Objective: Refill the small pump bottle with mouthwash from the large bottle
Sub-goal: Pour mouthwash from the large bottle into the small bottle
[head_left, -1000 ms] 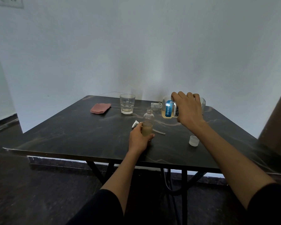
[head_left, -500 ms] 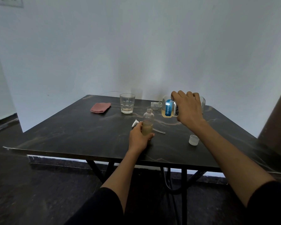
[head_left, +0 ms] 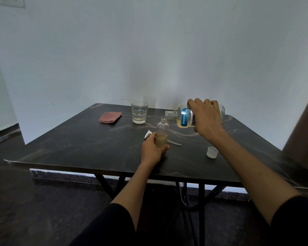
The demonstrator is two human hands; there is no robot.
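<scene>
The small clear bottle stands upright and uncapped on the dark table, its lower half holding yellowish liquid. My left hand grips its base. My right hand holds the large mouthwash bottle tipped on its side above the table, its open neck pointing left over the small bottle's mouth. A little yellowish liquid lies in the large bottle. The white pump head with its tube lies on the table behind the small bottle.
A drinking glass stands at the back centre and a folded pink cloth lies left of it. A translucent cap sits on the table's right part. A brown panel rises at the right edge.
The large bottle in my right hand has risen very slightly. My left hand and the small bottle have stayed where they were.
</scene>
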